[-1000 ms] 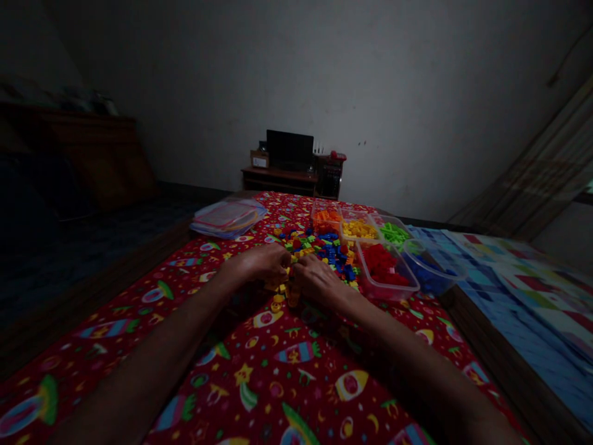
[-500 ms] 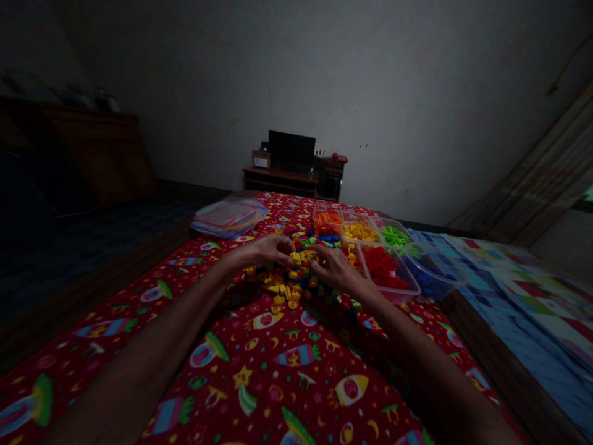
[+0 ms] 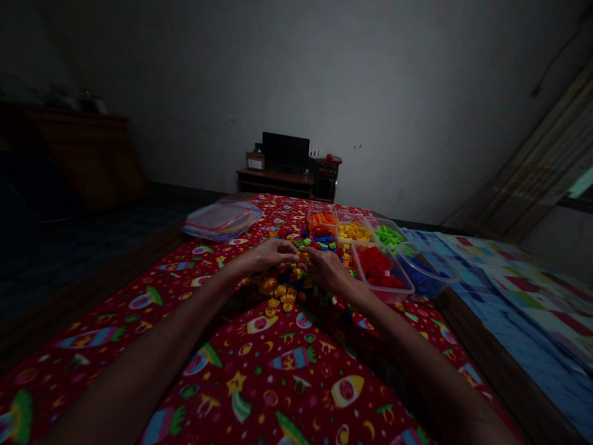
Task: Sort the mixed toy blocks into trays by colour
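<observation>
My left hand (image 3: 271,253) and my right hand (image 3: 327,267) meet over a loose heap of small building blocks (image 3: 278,290) in yellow, blue, green, red and orange. Between their fingertips shows a small yellow building block (image 3: 303,256), partly covered by the fingers. Both hands are closed in a pinch around it. Below them, yellow blocks lie at the near edge of the heap. Just right of my right hand stands a clear tub of red blocks (image 3: 377,269).
Behind it are clear tubs of orange blocks (image 3: 323,220), yellow blocks (image 3: 354,232) and green blocks (image 3: 389,236). A round tub of blue blocks (image 3: 424,275) stands at the right edge. Stacked clear lids (image 3: 222,220) lie at the left on the red patterned cloth (image 3: 259,377).
My hands have come closer together, fingertips now nearly touching around the yellow block. The whole view has shifted slightly, so things sit a little further left.
</observation>
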Demonstrator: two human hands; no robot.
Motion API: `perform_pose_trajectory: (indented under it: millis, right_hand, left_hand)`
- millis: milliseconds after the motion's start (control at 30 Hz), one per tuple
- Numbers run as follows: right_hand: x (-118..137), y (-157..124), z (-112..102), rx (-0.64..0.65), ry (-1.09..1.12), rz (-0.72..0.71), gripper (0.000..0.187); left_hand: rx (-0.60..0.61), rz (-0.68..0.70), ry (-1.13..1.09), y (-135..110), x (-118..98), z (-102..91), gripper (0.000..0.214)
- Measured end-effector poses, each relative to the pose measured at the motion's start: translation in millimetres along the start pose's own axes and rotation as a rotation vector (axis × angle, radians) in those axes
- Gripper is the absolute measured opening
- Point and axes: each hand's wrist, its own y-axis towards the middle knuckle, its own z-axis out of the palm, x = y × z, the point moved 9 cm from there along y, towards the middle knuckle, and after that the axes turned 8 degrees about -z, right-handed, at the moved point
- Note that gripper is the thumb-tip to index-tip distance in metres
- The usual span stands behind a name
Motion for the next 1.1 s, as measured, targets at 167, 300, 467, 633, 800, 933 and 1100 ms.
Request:
perform_pose_trajectory:
  millis: [167, 300, 467, 633, 800, 933, 1100]
  right_hand:
    - [-10.8, -1.2, 5.8, 0.031, -0.084, 0.048, 0.027]
    - [-16.6, -1.0, 10.1, 0.024, -0.092, 0.062, 0.024]
    - [-9.6, -1.7, 2.5, -0.006, -0.112, 0.029, 0.019]
    - [-32.9, -3.8, -29.0, -0.019, -0.177, 0.093, 0.021]
    - [-112.1, 7.1, -79.6, -0.031, -0.372, 0.305, 0.023]
    - [-163.5, 15.3, -95.9, 0.097, -0.430, 0.517, 0.025]
    - [-125.1, 22.7, -75.2, 0.045, -0.372, 0.368, 0.027]
  left_hand:
    - [-0.039, -0.021, 0.064, 2.1, 4.7, 2.7, 0.036]
    - [-0.076, -0.013, 0.114, 4.0, 5.9, 4.6, 0.036]
    - [-0.069, 0.025, 0.096, 2.3, -1.0, 5.5, 0.041]
    - [-0.225, 0.064, 0.155, 3.3, 4.0, -33.4, 0.043]
    - [-0.548, 0.081, 0.317, -4.4, 22.7, -84.7, 0.039]
    - [-0.626, -0.044, 0.432, -8.9, 44.7, -91.3, 0.038]
    - [-0.555, -0.155, 0.460, -5.9, 74.3, -79.9, 0.039]
